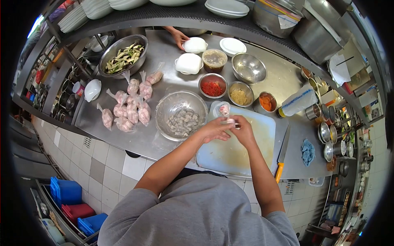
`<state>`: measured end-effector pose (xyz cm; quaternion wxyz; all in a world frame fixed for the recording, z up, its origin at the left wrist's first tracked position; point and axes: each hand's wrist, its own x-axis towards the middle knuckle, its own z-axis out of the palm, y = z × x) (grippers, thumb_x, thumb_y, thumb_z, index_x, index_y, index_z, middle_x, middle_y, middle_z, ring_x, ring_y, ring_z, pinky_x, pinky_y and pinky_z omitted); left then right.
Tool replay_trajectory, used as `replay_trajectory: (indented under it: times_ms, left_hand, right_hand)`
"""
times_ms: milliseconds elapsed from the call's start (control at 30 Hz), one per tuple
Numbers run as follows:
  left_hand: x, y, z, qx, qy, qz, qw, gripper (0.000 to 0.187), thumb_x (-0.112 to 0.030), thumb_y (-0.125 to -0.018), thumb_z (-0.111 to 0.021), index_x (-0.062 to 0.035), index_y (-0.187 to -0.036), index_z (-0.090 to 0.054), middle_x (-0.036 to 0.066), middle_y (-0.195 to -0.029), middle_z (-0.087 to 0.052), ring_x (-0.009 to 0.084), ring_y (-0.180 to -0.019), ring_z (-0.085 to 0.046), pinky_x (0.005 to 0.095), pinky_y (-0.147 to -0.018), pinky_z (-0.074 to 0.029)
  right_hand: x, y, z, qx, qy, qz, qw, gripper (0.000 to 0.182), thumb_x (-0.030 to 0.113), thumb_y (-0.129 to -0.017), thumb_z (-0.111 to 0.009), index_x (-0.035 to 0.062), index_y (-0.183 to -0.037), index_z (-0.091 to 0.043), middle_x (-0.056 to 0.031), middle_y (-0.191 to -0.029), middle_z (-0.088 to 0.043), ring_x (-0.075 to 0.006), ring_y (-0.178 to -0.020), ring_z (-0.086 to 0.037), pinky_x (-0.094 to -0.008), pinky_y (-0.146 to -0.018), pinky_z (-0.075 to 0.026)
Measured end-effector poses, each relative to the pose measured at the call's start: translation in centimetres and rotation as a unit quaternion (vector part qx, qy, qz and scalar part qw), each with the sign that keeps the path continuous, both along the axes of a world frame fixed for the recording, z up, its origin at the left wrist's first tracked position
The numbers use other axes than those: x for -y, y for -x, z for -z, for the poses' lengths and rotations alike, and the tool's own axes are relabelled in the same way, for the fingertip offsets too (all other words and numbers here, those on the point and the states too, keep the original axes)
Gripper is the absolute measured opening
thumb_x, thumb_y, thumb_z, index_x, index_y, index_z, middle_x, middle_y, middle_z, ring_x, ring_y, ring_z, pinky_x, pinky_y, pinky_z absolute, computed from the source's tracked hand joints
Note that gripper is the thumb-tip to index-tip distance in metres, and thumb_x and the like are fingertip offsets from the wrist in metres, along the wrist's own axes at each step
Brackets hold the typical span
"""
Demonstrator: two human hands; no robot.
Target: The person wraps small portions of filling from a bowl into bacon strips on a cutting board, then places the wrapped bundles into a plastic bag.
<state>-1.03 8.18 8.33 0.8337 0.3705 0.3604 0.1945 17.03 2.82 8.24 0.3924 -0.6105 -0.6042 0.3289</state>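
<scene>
A small clear plastic bag (225, 110) of pale pink meat stood upright over the white cutting board (234, 149), its neck pinched between both hands.

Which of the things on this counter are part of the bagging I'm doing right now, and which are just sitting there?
In use: left hand, right hand, small bag, bowl of meat, filled bags, cutting board.

Lying about: knife, blue cloth, bowl of vegetables, chili bowl.

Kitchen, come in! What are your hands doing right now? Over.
Left hand and right hand both pinching a small plastic bag over the cutting board. Bowl of chopped meat beside left hand. Nothing blocking.
</scene>
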Motion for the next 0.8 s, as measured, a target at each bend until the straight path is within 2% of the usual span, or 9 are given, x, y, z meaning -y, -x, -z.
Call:
replay_trajectory:
  times_ms: [67,100,133,167,233,400,500,600,800]
  left_hand:
    - [-1.1,0.5,-0.2,-0.062,-0.041,-0.011,0.997,0.049,-0.028,-0.089,-0.078,-0.0083,-0.129,-0.060,0.012,-0.119,-0.063,0.0228,-0.099,-0.068,0.0375,-0.085,-0.057]
    - [-1.7,0.8,0.3,-0.186,-0.307,-0.062,0.931,0.047,-0.029,-0.086,-0.079,-0.0095,-0.126,-0.064,0.013,-0.118,-0.061,0.0273,-0.102,-0.065,0.0401,-0.087,-0.055]
    - [-2.1,0.8,0.9,-0.295,-0.543,-0.109,0.779,0.045,-0.030,-0.084,-0.080,-0.0107,-0.123,-0.068,0.015,-0.118,-0.059,0.0318,-0.105,-0.063,0.0428,-0.090,-0.054]
    - [-2.5,0.7,1.6,-0.295,-0.543,-0.109,0.779,0.045,-0.030,-0.084,-0.080,-0.0107,-0.123,-0.068,0.015,-0.118,-0.059,0.0318,-0.105,-0.063,0.0428,-0.090,-0.054]
    - [-3.5,0.4,1.5,-0.374,-0.608,-0.088,0.695,0.031,-0.026,-0.081,-0.079,-0.0126,-0.108,-0.075,0.017,-0.112,-0.056,0.0404,-0.107,-0.060,0.0508,-0.094,-0.050]
    - [-6.8,-0.3,4.6,-0.470,-0.563,-0.013,0.679,0.022,-0.014,-0.082,-0.070,-0.0047,-0.101,-0.074,0.021,-0.113,-0.058,0.0386,-0.109,-0.062,0.0482,-0.091,-0.053]
    - [-7.7,0.2,5.3,-0.449,-0.558,-0.009,0.698,0.017,-0.007,-0.084,-0.063,-0.0005,-0.096,-0.071,0.022,-0.111,-0.059,0.0394,-0.104,-0.064,0.0489,-0.090,-0.053]
    - [-7.9,0.6,5.3,-0.426,-0.574,-0.007,0.699,0.016,-0.006,-0.085,-0.059,0.0003,-0.095,-0.070,0.022,-0.109,-0.060,0.0399,-0.099,-0.066,0.0491,-0.087,-0.055]
    - [-8.0,0.1,4.2,-0.457,-0.558,0.014,0.693,0.020,-0.012,-0.085,-0.063,-0.0049,-0.101,-0.071,0.020,-0.106,-0.063,0.0383,-0.099,-0.068,0.0483,-0.085,-0.056]
  right_hand:
    - [-1.3,-1.4,0.4,-0.083,-0.005,0.031,0.996,0.041,0.006,-0.082,-0.077,0.0011,-0.121,-0.064,-0.0115,-0.113,-0.069,-0.0206,-0.096,-0.068,-0.0313,-0.083,-0.055]
    - [-2.0,-1.9,0.1,-0.087,0.021,0.046,0.995,0.044,0.006,-0.083,-0.077,0.0002,-0.123,-0.062,-0.0111,-0.112,-0.069,-0.0192,-0.097,-0.068,-0.0312,-0.083,-0.055]
    - [-2.8,-2.1,-0.2,-0.093,0.049,0.062,0.993,0.046,0.007,-0.084,-0.078,-0.0008,-0.126,-0.061,-0.0107,-0.112,-0.069,-0.0178,-0.097,-0.067,-0.0312,-0.083,-0.055]
    - [-3.6,-1.9,-0.1,-0.090,0.035,0.055,0.994,0.044,0.008,-0.084,-0.078,-0.0003,-0.123,-0.060,-0.0112,-0.109,-0.069,-0.0185,-0.096,-0.067,-0.0313,-0.083,-0.055]
    - [-5.5,-0.8,0.5,-0.069,0.013,0.042,0.997,0.042,0.007,-0.084,-0.077,0.0008,-0.121,-0.060,-0.0115,-0.108,-0.069,-0.0188,-0.096,-0.068,-0.0316,-0.083,-0.055]
    - [-9.0,1.4,2.3,0.027,-0.017,-0.034,0.999,0.036,0.004,-0.079,-0.076,0.0049,-0.111,-0.058,-0.0119,-0.106,-0.068,-0.0254,-0.092,-0.069,-0.0385,-0.081,-0.055]
    - [-9.5,2.3,2.2,0.320,-0.144,-0.115,0.929,0.032,0.007,-0.073,-0.074,0.0103,-0.102,-0.061,-0.0074,-0.100,-0.066,-0.0300,-0.098,-0.064,-0.0476,-0.082,-0.047]
    - [-10.3,3.0,2.2,0.436,-0.138,-0.121,0.881,0.029,0.009,-0.075,-0.073,0.0115,-0.102,-0.063,-0.0052,-0.101,-0.066,-0.0263,-0.105,-0.061,-0.0442,-0.085,-0.046]
    - [-11.0,3.3,4.3,0.492,-0.126,-0.083,0.857,0.032,0.009,-0.070,-0.077,0.0104,-0.100,-0.066,-0.0057,-0.106,-0.065,-0.0294,-0.103,-0.059,-0.0445,-0.088,-0.048]
